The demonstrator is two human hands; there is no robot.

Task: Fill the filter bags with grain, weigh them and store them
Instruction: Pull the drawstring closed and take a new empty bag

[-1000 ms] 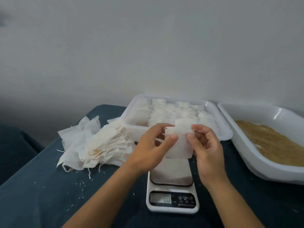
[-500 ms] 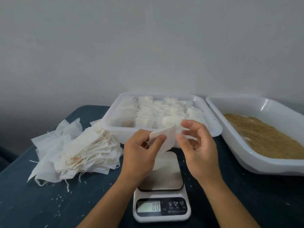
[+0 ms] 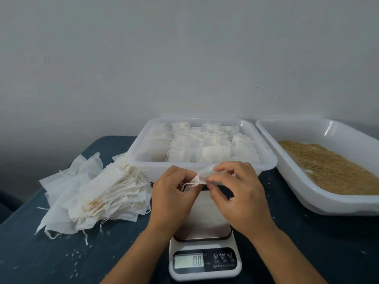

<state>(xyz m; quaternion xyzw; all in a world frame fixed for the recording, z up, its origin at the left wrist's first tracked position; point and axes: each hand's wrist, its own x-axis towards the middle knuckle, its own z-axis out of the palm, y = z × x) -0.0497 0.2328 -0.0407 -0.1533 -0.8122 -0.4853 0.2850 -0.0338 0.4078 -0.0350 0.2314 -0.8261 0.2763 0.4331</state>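
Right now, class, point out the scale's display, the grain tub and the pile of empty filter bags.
scale's display (image 3: 188, 261), head view, on the lit screen.
grain tub (image 3: 291, 181), head view, on its white near wall.
pile of empty filter bags (image 3: 92, 193), head view, on the top bag.

A plain, pale grey wall (image 3: 184, 58) fills the upper half of the view, from 9 o'clock round to 3 o'clock. Two small dark specks (image 3: 46, 59) mark it toward 10 o'clock, and another single speck (image 3: 257, 87) sits toward 1 o'clock. The wall darkens into a soft shadow (image 3: 41, 140) at 9 o'clock. Below, a table (image 3: 51, 259) covered in dark blue-green material spans the lower half, its far left corner rounded. Beyond the table's left edge, at 8 o'clock, lies a dark blue shape (image 3: 8, 203), too dim to identify.
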